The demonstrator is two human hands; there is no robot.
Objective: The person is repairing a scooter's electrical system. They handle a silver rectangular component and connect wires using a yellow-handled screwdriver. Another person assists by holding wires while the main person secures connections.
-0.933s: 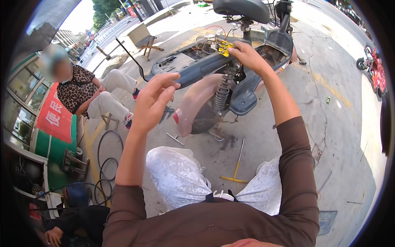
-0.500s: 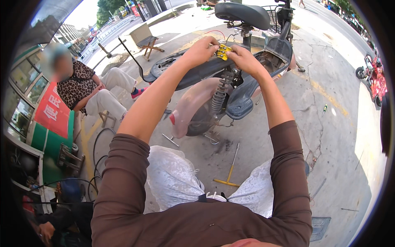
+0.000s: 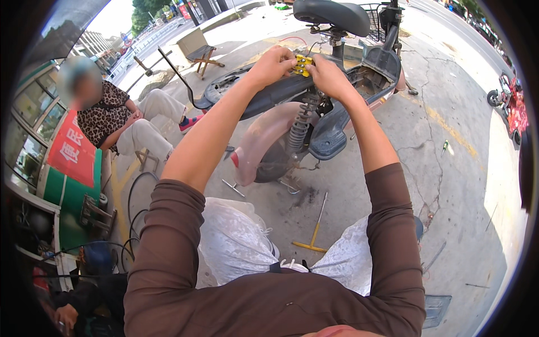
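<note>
Small yellow blocky connector, dark sockets on its face; left hand and right hand both pinching it above scooter.

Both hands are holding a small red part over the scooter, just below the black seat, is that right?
Not quite: the head view shows the part is yellow, not red. The left hand and right hand do hold it over the scooter, just below the black seat.
</note>
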